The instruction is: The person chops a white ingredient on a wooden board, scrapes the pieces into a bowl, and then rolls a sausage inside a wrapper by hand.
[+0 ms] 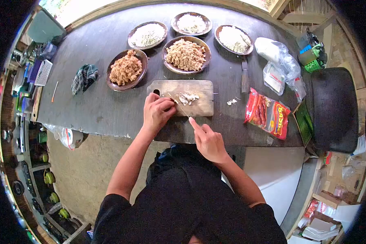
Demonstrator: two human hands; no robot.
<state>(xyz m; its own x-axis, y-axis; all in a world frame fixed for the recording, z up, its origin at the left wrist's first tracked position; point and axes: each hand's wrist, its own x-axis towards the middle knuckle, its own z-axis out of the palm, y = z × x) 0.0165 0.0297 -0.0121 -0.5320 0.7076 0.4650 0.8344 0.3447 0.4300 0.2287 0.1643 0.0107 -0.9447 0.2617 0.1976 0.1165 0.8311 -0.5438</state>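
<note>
A wooden cutting board [205, 93] lies near the table's front edge, with a small heap of pale chopped pieces [188, 98] on it. My left hand [158, 110] rests at the board's left front part, its fingers bent and pressed together on something small that they hide. In my right hand [209, 142] is a knife [183, 110], its handle mostly covered by my fingers and its thin blade angled across the board toward my left fingertips. A few white scraps [232, 101] lie on the table right of the board.
Behind the board stand plates of brown fried food [186, 55], [126, 69] and pale shreds [149, 35]. To the right are a second knife [245, 77], a red sausage packet [267, 114], plastic bags [282, 61] and a black chair [335, 110]. A checked cloth [84, 79] lies left.
</note>
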